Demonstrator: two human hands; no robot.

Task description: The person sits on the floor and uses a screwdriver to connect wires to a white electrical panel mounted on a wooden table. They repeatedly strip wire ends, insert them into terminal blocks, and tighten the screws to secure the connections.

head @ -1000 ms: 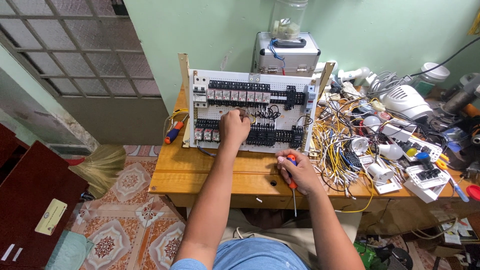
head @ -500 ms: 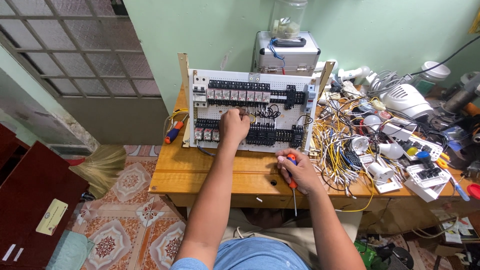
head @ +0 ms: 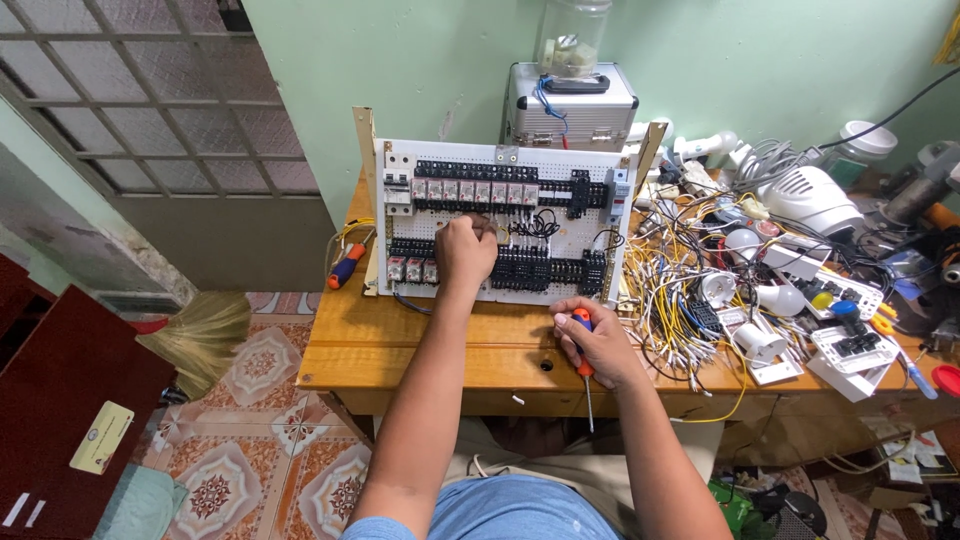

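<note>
A person seated at a wooden table [head: 420, 355] works on a white wiring panel [head: 500, 220] that stands upright across the table's back left part, between two pale wooden side posts. The left hand [head: 466, 252] is pressed against the panel's middle, fingers curled together over the parts there — whether they pinch a wire cannot be told. Rows of black terminal blocks [head: 545, 270] and clear relays [head: 470, 190] run across the board.

The right hand [head: 598, 342] rests near the table's front edge, fingers closed around an orange-handled screwdriver [head: 583, 345] whose thin shaft points down past the edge toward the person's lap.

To the right, a heap of white and yellow wires [head: 680, 290] spreads over the table, with white switches and sockets [head: 850, 345] beyond it toward the right edge. A silver metal case [head: 570, 110] sits behind the panel against the green wall. A second screwdriver with a blue and orange handle [head: 345, 267] lies by the panel's left post — close to the table's left edge.
</note>
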